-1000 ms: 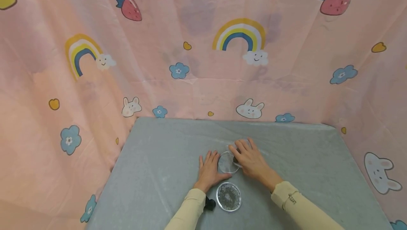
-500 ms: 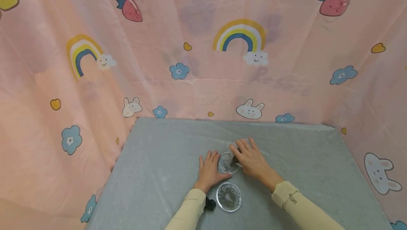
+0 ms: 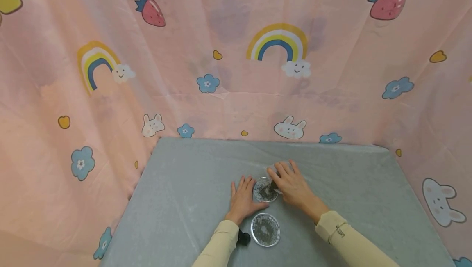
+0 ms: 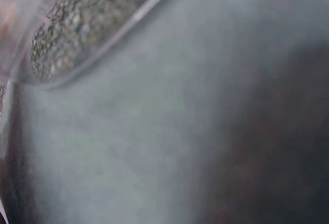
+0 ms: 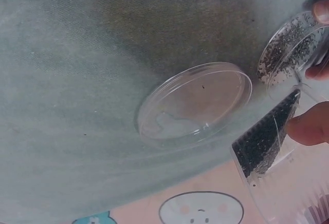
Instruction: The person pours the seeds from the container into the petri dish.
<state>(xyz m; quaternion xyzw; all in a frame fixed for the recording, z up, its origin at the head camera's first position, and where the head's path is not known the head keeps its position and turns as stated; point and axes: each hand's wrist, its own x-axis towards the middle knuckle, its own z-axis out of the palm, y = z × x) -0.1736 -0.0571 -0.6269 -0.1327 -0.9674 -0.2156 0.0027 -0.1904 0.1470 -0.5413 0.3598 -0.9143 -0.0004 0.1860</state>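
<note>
My right hand [image 3: 291,185] grips a clear ridged plastic container [image 5: 288,154], tilted, its mouth over a round clear dish [image 3: 262,193]. Dark granules [image 5: 267,136] slope inside the container, the right thumb [image 5: 308,126] lying along its side. Grey-black granules cover much of that dish's floor. My left hand [image 3: 243,197] rests beside this dish, fingers straight, index finger and thumb framing its left and near rim. Nearer me stands a second round dish [image 3: 265,229], its bottom spread with granules; a granule-filled dish [image 4: 92,29] shows close up in the left wrist view.
Another shallow clear dish [image 5: 193,106], without granules, lies on the grey cloth [image 3: 184,193] in the right wrist view. A small black object [image 3: 243,237] sits by the left sleeve. Behind the table's far edge hangs a pink patterned curtain [image 3: 236,107].
The dish between my hands, nearly bare one second ago, has gained granules in a steadily thicker layer from the tilted container. Both hands have stayed almost in place.
</note>
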